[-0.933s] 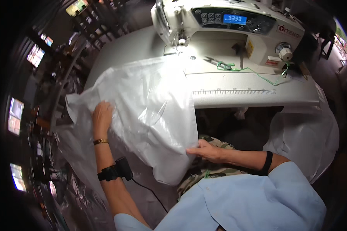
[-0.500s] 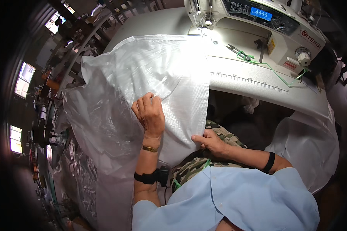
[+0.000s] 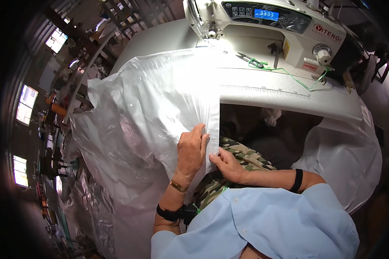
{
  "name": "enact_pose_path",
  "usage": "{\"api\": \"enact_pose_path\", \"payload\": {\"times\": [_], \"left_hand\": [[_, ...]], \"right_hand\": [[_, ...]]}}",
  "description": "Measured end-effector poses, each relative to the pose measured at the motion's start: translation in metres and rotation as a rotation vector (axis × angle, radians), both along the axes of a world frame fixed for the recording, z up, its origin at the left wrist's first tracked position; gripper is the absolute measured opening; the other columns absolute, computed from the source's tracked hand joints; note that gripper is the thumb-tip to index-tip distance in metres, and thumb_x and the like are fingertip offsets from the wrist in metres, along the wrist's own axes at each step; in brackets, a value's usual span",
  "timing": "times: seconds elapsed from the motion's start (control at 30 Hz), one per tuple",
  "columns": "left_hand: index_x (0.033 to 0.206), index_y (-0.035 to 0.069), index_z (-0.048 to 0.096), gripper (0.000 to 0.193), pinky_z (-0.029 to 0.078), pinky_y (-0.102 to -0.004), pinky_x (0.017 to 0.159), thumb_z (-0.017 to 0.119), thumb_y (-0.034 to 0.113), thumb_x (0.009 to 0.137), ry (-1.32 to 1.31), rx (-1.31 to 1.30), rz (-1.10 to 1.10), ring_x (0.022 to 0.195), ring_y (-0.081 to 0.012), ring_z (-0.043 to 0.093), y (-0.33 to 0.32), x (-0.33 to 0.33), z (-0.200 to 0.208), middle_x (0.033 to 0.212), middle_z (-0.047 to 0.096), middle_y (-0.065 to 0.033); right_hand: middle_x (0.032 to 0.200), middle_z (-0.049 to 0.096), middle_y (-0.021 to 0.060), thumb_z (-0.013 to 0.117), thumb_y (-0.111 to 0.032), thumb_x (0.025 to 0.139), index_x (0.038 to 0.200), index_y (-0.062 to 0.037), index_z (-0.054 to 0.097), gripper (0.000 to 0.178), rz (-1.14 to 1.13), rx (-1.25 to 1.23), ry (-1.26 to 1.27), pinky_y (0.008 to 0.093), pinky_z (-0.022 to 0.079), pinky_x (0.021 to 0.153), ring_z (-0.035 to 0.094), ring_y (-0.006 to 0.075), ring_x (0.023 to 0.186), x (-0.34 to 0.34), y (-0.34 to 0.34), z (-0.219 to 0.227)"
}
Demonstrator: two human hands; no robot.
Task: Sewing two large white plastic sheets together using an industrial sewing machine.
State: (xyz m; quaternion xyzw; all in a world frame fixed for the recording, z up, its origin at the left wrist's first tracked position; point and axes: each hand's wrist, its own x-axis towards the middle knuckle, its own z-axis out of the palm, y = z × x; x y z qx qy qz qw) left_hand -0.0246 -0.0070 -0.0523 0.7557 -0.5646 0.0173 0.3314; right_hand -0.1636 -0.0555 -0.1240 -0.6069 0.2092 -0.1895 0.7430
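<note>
A large white woven plastic sheet with a shiny clear film (image 3: 142,103) runs from under the sewing machine's needle area (image 3: 211,34) down to my lap. Along its right side lies a narrow, straight strip like a folded hem (image 3: 213,116). My left hand (image 3: 191,151) is on the sheet just left of that strip, its fingers bent together on the film. Lower down, at the strip's edge, my right hand (image 3: 231,166) grips the sheet, thumb on top and the other fingers partly hidden beneath.
The white sewing machine (image 3: 285,26) stands on a pale table marked with a ruler scale (image 3: 268,90). Thread snips (image 3: 250,60) on a green cord lie beside its base. More white sheeting (image 3: 341,155) hangs at the right. Below the table edge is a dark gap.
My left hand has moved right and down to the sheet's edge, drawing film with it. A folded strip now shows along that edge. The view has shifted slightly.
</note>
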Motion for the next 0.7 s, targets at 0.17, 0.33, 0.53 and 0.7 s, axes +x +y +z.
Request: {"api": "enact_pose_path", "payload": {"times": [0.17,0.33,0.53,0.7], "left_hand": [[0.09,0.004,0.064,0.01,0.044,-0.04,0.078,0.064,0.013,0.092,-0.015,0.039,-0.058,0.076,-0.0316,0.061,-0.002,-0.001,-0.01,0.081,0.065,-0.0109],[0.087,0.004,0.066,0.014,0.045,-0.0409,0.076,0.065,0.017,0.092,0.06,0.035,-0.016,0.074,-0.032,0.061,-0.005,-0.001,-0.015,0.082,0.065,-0.0113],[0.085,0.002,0.066,0.017,0.048,-0.042,0.066,0.069,0.019,0.089,0.228,0.071,0.029,0.071,-0.0345,0.061,0.002,0.004,-0.015,0.08,0.063,-0.0142],[0.098,-0.001,0.068,0.016,0.048,-0.041,0.066,0.065,0.012,0.089,0.41,-0.028,0.045,0.071,-0.036,0.062,0.008,0.008,-0.017,0.08,0.063,-0.0181]], "right_hand": [[0.074,0.06,0.0174,0.052,-0.024,0.101,0.1,0.0045,0.058,0.029,-0.011,-0.18,0.05,0.0408,0.045,0.065,0.056,0.0251,0.067,-0.001,0.003,0.005],[0.075,0.06,0.0257,0.055,-0.017,0.095,0.092,0.0047,0.059,0.022,0.135,-0.332,0.092,0.0474,0.047,0.067,0.059,0.0427,0.071,0.002,0.002,0.008],[0.081,0.065,0.0261,0.058,-0.016,0.093,0.089,0.005,0.061,0.022,0.284,-0.696,0.145,0.0512,0.049,0.072,0.062,0.0451,0.078,0.01,-0.003,0.007],[0.078,0.065,0.0207,0.061,-0.022,0.093,0.088,-0.0011,0.064,0.022,0.486,-0.917,0.071,0.0482,0.051,0.072,0.064,0.0408,0.077,0.015,-0.043,0.032]]}}
